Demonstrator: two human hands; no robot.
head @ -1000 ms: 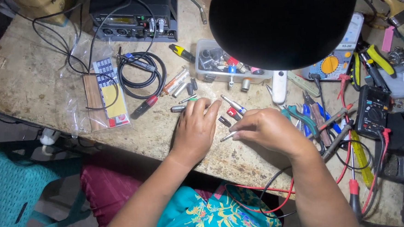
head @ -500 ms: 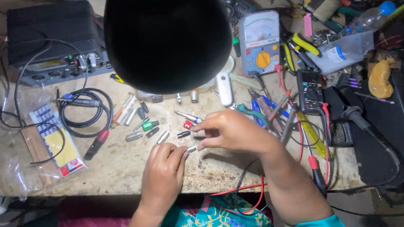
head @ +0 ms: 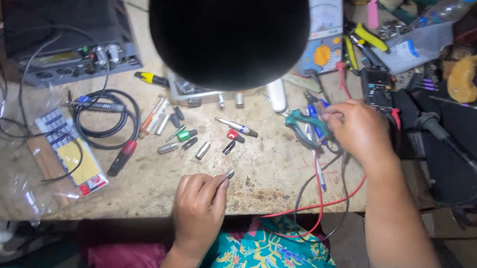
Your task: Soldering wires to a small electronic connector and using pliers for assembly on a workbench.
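Note:
My left hand [head: 198,204] rests near the front edge of the worn workbench [head: 262,171] and pinches a small metal connector part [head: 228,174] between thumb and fingers. My right hand [head: 358,130] reaches to the right and lies over a heap of hand tools, its fingers at the teal-handled pliers [head: 302,122]; whether it grips them is hidden. Between the hands lie several loose plug shells, among them a green one [head: 186,135] and a red one [head: 232,135]. A large black lamp shade [head: 230,36] blocks the middle of the view.
A black electronic box [head: 70,39] stands at the back left with a coiled black cable [head: 104,116] in front of it. A plastic bag with a card [head: 68,154] lies at left. An analogue meter [head: 320,37], yellow cutters [head: 367,37] and red and black leads [head: 318,200] crowd the right.
My hands, which were together over the small part, have separated. The right hand moved right to the tool heap; the left stayed near the edge with the part. The view shifted.

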